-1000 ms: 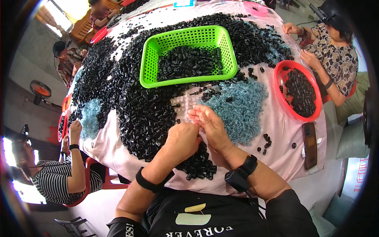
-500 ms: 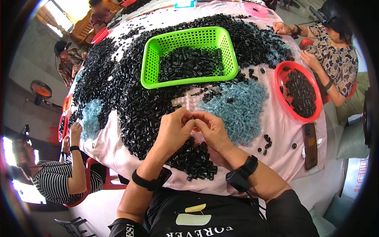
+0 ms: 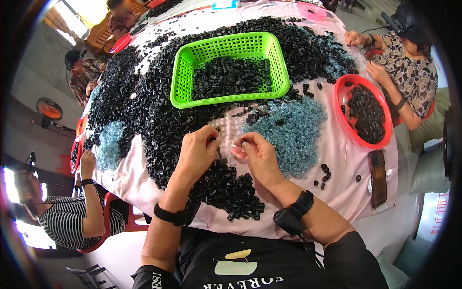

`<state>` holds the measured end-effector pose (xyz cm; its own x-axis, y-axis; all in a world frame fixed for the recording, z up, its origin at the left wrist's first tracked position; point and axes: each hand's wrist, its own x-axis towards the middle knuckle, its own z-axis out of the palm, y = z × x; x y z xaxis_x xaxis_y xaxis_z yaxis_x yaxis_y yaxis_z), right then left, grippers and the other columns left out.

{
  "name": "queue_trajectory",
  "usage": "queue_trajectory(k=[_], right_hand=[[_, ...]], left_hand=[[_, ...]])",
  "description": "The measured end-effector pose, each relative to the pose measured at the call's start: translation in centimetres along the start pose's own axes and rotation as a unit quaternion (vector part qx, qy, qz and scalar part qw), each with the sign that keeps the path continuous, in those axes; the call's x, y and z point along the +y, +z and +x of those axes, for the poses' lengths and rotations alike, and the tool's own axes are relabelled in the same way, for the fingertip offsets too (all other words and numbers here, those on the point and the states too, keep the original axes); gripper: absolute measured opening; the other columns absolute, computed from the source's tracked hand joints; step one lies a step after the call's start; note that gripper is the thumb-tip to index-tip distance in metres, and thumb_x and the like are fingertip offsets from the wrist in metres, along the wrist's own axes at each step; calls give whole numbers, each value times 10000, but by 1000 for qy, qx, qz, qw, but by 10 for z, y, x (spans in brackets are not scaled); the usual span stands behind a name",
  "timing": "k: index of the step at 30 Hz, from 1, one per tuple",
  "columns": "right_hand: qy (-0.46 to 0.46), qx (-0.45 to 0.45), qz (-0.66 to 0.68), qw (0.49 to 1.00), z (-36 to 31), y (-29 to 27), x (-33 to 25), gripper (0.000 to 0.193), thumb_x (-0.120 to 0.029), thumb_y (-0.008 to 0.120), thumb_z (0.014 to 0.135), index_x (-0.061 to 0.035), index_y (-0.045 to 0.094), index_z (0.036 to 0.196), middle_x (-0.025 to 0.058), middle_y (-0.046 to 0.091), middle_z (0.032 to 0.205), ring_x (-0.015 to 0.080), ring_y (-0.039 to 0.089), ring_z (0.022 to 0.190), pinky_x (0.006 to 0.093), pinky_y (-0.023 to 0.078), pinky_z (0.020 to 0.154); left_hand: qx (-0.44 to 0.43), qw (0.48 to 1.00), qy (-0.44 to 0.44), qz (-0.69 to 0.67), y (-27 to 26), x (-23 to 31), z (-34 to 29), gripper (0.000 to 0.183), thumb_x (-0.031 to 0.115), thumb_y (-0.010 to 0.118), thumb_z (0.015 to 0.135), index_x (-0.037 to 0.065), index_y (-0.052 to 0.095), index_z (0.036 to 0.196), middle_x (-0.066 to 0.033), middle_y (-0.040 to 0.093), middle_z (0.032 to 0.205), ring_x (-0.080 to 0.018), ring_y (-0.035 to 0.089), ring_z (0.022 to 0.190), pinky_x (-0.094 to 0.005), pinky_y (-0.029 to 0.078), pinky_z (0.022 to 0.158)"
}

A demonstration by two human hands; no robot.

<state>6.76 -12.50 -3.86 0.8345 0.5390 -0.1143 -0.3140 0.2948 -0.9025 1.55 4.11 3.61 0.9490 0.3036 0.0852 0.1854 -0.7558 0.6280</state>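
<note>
Pieces (image 3: pixel 237 188), black and shiny, are lying in a bumpy heap below two hands.
The right hand (image 3: pixel 260 156) is pinching a small black bit (image 3: pixel 244 141) in its fingertips, beside see-through blue bits (image 3: pixel 301 135); the left hand (image 3: pixel 196 150) is curling, holding what I cannot tell.

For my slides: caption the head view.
Left hand and right hand apart, near black parts, bluish pieces and green basket.

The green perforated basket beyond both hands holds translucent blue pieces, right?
Wrong contents: the head view shows small black parts in the green perforated basket. It does sit beyond both the left hand and the right hand.
</note>
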Motion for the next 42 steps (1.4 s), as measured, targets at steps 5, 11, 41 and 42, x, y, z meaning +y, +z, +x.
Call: queue_trajectory(k=[5, 11, 41, 42], right_hand=[[-11, 13, -72, 997, 0, 2, -2, 123, -75, 508, 1051, -31, 608, 1107, 64, 695, 1015, 125, 719, 925, 247, 583, 733], [3, 13, -106, 994, -1, 1, -5, 154, -70, 442, 1070, -13, 572, 1129, 90, 681, 1084, 160, 725, 945, 255, 585, 775], [-221, 68, -319, 919, -8, 2, 5, 119, -9, 488, 1015, 14, 578, 1090, 141, 687, 947, 223, 709, 830, 333, 554, 742], [-220, 67, -319, 919, -7, 3, 4, 119, -9, 488, 1015, 14, 578, 1090, 141, 687, 947, 223, 709, 830, 333, 554, 742]], left_hand=[[-24, 998, 30, -50, 11, -10, 0, 185, 61, 716, 850, -23, 692, 1013, -149, 700, 789, -198, 673, 701, -317, 536, 684], [-8, 998, 60, 36, 10, -24, 7, 134, 39, 694, 846, -23, 707, 964, -174, 706, 870, -285, 711, 792, -353, 547, 708], [-31, 984, 167, 49, 45, -27, 36, 136, 102, 723, 814, -6, 685, 888, -146, 667, 806, -308, 668, 737, -380, 529, 680], [-9, 982, 179, 53, 44, -28, 35, 130, 99, 714, 818, -8, 674, 882, -151, 670, 798, -310, 672, 728, -383, 533, 675]])
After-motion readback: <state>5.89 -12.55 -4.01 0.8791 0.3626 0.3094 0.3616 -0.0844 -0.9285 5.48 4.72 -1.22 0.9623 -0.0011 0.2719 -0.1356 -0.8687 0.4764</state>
